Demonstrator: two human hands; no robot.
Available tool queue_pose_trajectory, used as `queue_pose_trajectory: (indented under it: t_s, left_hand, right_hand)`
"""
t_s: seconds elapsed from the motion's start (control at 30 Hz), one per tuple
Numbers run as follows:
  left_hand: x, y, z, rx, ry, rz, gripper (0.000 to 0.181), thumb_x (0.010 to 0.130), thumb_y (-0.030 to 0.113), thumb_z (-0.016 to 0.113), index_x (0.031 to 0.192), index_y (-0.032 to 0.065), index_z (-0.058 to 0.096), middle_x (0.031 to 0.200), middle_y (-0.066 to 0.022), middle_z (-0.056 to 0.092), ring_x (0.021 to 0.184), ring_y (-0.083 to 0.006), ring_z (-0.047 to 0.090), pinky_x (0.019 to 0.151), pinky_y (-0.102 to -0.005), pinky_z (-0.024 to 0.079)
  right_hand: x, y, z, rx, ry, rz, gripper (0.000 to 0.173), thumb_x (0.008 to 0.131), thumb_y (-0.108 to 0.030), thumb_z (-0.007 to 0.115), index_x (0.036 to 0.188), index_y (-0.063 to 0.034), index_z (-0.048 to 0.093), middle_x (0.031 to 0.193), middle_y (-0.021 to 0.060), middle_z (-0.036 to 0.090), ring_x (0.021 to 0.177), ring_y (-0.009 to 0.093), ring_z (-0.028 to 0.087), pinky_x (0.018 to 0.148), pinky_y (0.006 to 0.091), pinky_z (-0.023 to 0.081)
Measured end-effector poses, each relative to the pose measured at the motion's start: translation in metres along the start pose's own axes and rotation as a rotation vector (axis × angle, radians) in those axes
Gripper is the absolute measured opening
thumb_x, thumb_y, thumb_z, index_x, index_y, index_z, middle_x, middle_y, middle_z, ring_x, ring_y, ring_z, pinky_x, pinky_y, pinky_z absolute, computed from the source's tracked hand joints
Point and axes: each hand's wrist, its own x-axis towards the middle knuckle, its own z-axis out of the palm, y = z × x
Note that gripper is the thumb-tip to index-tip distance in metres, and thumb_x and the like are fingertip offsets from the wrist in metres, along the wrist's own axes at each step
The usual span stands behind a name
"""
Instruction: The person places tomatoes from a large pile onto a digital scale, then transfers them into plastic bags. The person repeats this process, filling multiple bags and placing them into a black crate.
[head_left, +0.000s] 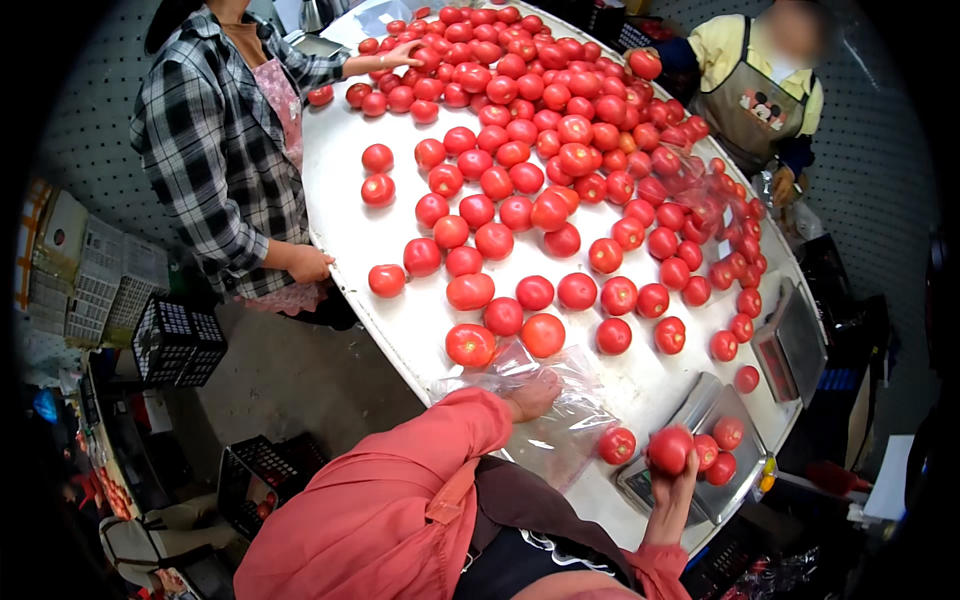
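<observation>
Tomatoes (495, 180) cover much of a white table (341, 195). My left hand (536, 394) rests on a clear plastic bag (562, 442) near the table's front edge; whether its fingers grip the film is unclear. In my right hand (673, 480) is a red tomato (670, 448), raised beside a digital scale with a metal pan (724, 499). Several tomatoes (721, 469) lie on that pan. One more tomato (616, 445) sits between the bag and the scale.
A second scale (799, 341) stands at the table's right edge. At the left, a person in a plaid shirt (195, 150) reaches into the tomatoes; across the table, another person in an apron (757, 105) holds one. Black plastic crates (180, 341) stand on the floor at left.
</observation>
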Motion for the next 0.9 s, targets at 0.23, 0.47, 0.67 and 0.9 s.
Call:
queue_pose_trajectory:
  t_s: [0.23,0.47,0.67,0.9]
  left_hand:
    - [0.028,0.029,-0.019,0.41,-0.442,-0.18,0.016,0.079,0.011,0.056,0.08,0.0081,0.071,0.084,-0.0162,0.068,0.081,-0.0303,0.066,0.075,-0.0433,0.051]
    - [0.039,0.037,-0.013,-0.11,0.134,-0.574,0.021,0.096,0.019,0.05,0.097,0.001,0.061,0.083,-0.0144,0.064,0.08,-0.0293,0.064,0.071,-0.0439,0.048]
    - [0.046,0.204,-0.122,-0.883,0.245,-0.488,0.027,0.105,0.024,0.043,0.096,0.0039,0.058,0.064,0.0024,0.042,0.056,-0.0063,0.039,0.053,-0.0241,0.035]
    - [-0.004,0.264,-0.113,-0.76,0.322,-0.399,0.032,0.106,0.026,0.042,0.107,0.0008,0.062,0.063,0.0037,0.044,0.057,-0.0044,0.04,0.054,-0.0216,0.034]
  right_hand:
    - [-0.138,0.016,-0.007,0.424,0.489,-0.328,0.061,0.094,-0.047,0.056,0.143,-0.0125,0.044,0.125,0.0153,0.058,0.108,0.035,0.061,0.091,0.0468,0.054]
    - [-0.15,-0.051,-0.075,0.25,0.23,-0.482,0.044,0.095,-0.028,0.059,0.131,-0.0041,0.047,0.128,0.0219,0.056,0.112,0.045,0.059,0.092,0.0493,0.055]
    - [-0.125,-0.072,-0.188,-0.077,0.714,-0.692,0.044,0.096,-0.031,0.061,0.125,-0.0039,0.043,0.118,0.0205,0.057,0.11,0.036,0.06,0.088,0.041,0.055]
    - [-0.095,-0.059,-0.265,-1.213,0.703,-0.645,0.054,0.092,-0.032,0.065,0.133,-0.0038,0.045,0.128,0.0205,0.058,0.118,0.033,0.058,0.099,0.0397,0.044]
